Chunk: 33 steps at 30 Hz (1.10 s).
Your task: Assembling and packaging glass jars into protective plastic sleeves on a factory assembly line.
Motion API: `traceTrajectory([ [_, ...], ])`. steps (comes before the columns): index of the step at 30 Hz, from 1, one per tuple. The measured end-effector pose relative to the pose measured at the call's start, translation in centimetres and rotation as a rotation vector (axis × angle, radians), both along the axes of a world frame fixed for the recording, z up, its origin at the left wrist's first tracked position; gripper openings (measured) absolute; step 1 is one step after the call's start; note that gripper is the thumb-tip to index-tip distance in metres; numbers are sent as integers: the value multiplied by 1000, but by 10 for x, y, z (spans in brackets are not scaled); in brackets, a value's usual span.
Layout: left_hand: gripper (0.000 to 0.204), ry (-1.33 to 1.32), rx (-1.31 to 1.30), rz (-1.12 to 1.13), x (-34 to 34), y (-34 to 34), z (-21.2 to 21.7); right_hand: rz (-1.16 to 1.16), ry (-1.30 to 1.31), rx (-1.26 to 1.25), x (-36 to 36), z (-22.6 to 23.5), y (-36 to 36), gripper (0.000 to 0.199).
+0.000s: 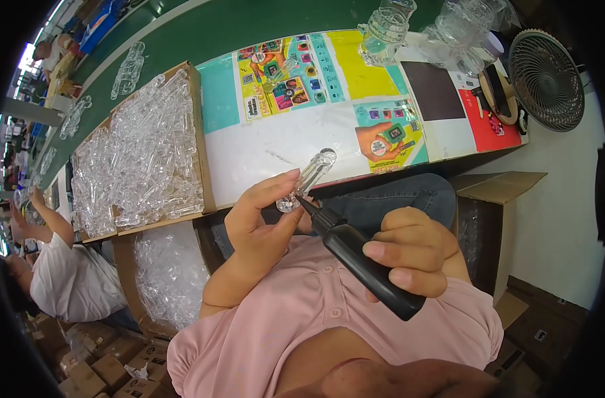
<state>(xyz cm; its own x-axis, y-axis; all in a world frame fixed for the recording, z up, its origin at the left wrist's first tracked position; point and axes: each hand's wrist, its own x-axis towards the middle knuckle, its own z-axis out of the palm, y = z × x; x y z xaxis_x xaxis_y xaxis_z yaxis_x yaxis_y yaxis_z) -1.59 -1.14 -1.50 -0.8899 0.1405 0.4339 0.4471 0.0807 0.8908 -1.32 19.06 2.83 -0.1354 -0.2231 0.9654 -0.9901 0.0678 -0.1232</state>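
Observation:
Between the thumb and fingers of my left hand [259, 215] is a clear plastic tube-like piece [314, 171], tilted with its far end up and to the right. My right hand [415, 252] is wrapped round a black squeeze bottle [365, 262] with a narrow nozzle. The nozzle tip [305, 201] meets or nearly meets the near end of the clear piece; I cannot tell whether they touch. Both hands are in front of my body, just off the near edge of the table. What the bottle contains is hidden.
Left on the table stands a cardboard box [206, 172] heaped with clear plastic pieces. Printed cardboard [249, 149] covers the tabletop. Clear vessels [385, 36] and a black fan [547, 79] stand at the back right. A co-worker [77, 278] is at far left. Open cartons [504, 232] flank me.

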Motion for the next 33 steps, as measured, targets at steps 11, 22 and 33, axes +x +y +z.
traceTrajectory([
  [11,40,-77,58,48,-11,18,2,190,-1123,-1067,-34,-28,3,37],
  [22,37,-302,229,-18,-23,26,-17,414,-1174,-1715,-100,-90,97,23],
  [33,41,-502,444,-90,-43,33,-27,389,-1029,-1417,-78,-99,172,35],
])
